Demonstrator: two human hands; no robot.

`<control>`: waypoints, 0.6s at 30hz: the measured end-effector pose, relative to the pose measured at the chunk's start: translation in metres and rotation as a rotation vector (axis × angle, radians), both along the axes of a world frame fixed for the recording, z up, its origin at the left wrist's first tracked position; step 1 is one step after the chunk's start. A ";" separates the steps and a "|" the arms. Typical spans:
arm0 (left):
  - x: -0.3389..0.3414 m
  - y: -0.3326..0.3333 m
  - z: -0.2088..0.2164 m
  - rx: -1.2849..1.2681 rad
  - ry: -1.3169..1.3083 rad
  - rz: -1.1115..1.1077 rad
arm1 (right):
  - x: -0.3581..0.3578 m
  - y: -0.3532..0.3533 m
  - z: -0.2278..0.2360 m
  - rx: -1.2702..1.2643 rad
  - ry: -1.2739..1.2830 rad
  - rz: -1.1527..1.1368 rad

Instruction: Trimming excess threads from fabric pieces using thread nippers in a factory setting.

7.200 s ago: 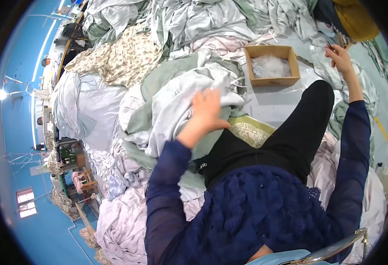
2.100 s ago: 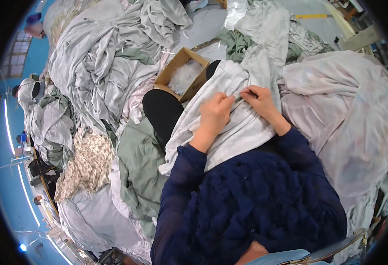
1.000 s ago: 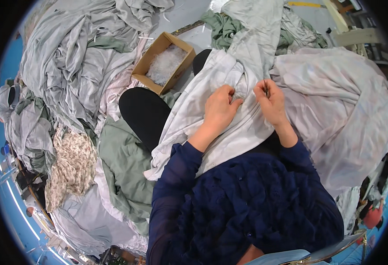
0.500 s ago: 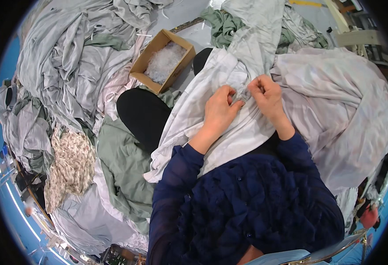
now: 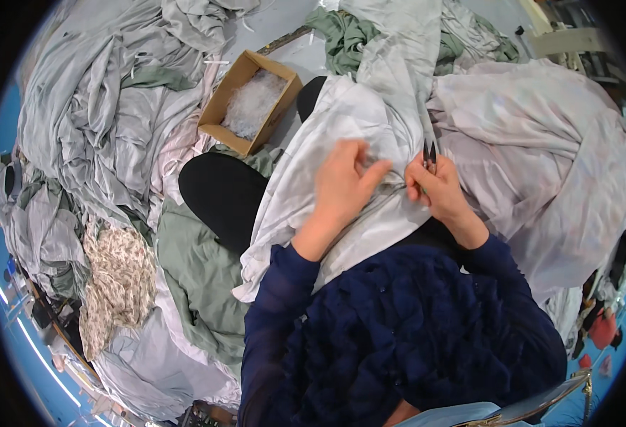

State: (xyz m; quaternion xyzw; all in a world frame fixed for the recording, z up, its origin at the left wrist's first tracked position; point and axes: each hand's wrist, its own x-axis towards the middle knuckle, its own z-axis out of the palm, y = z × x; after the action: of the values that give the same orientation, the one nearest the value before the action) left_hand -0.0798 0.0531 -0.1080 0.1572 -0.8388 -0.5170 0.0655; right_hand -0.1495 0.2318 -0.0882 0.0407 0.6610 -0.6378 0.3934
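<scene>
White cloth [image 5: 348, 107] is draped over my lap in loose folds. My left hand [image 5: 345, 181] is blurred over the cloth, thumb and forefinger apart, with nothing visible between them. To its right, my right hand [image 5: 435, 186] is closed around a pair of thread snips [image 5: 430, 154], their dark pointed blades sticking up away from me. The snips' handles are mostly covered by my fingers. A fold of the cloth lies beside the right hand's fingertips; whether they touch it I cannot tell.
An open cardboard box [image 5: 229, 136] with clear, wispy plastic-looking material stands ahead on the left. Grey fabric [image 5: 99, 107] is heaped at far left, green fabric [image 5: 199, 263] and floral fabric [image 5: 117, 277] nearer. Pale pinkish fabric [image 5: 534, 149] is piled on the right.
My hands have moved apart from a close pinch over the cloth. The right hand has dropped and turned, bringing the snips' blades into sight. The view has shifted slightly.
</scene>
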 end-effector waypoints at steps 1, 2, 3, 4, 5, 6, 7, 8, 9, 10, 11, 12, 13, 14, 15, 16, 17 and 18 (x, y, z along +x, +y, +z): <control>-0.010 -0.001 0.001 -0.198 0.229 0.107 | 0.006 0.002 0.005 -0.004 0.059 0.060; -0.017 -0.003 0.000 -0.198 0.233 0.106 | 0.011 0.002 0.009 -0.016 0.121 0.128; -0.024 -0.004 -0.002 -0.257 0.158 -0.009 | 0.022 0.002 0.008 -0.071 0.233 0.116; -0.028 -0.005 -0.001 -0.315 0.083 -0.124 | 0.026 0.003 0.013 -0.081 0.253 0.133; -0.031 -0.005 0.006 0.015 -0.246 -0.231 | 0.027 0.002 0.020 -0.085 0.334 0.140; -0.031 -0.006 0.002 0.010 -0.245 -0.232 | 0.027 0.001 0.028 -0.089 0.414 0.148; -0.028 -0.007 -0.006 0.271 -0.276 -0.239 | 0.025 0.002 0.039 -0.095 0.415 0.146; -0.029 -0.008 -0.004 0.536 -0.303 -0.249 | 0.021 0.005 0.050 -0.107 0.443 0.163; -0.022 -0.008 -0.001 0.679 -0.290 -0.149 | 0.019 0.006 0.057 -0.119 0.471 0.181; -0.014 -0.013 0.005 0.673 -0.291 -0.153 | 0.021 0.006 0.061 -0.123 0.473 0.176; -0.011 -0.019 0.022 0.704 -0.320 -0.125 | 0.024 0.009 0.065 -0.176 0.429 0.208; -0.006 -0.026 0.033 0.730 -0.350 -0.082 | 0.029 0.009 0.068 -0.239 0.380 0.250; -0.002 -0.030 0.031 0.681 -0.358 -0.111 | 0.036 0.006 0.070 -0.260 0.235 0.271; -0.005 -0.029 0.035 0.676 -0.355 -0.114 | 0.038 0.006 0.066 -0.322 0.179 0.355; -0.011 -0.027 0.040 0.372 -0.238 -0.109 | 0.041 0.005 0.064 -0.336 0.106 0.392; -0.020 -0.023 0.043 0.070 -0.117 -0.104 | 0.043 0.004 0.062 -0.349 0.034 0.426; -0.035 -0.018 0.036 -0.130 -0.016 -0.109 | 0.045 0.005 0.058 -0.348 0.043 0.414; -0.047 -0.013 0.031 -0.138 -0.015 -0.110 | 0.048 0.004 0.054 -0.358 -0.008 0.421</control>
State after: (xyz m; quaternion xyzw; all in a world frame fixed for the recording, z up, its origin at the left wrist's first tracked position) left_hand -0.1267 0.0399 -0.0773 0.1098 -0.8802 -0.4598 0.0414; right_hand -0.1017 0.2355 -0.0343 -0.1653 0.5301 -0.6483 0.5209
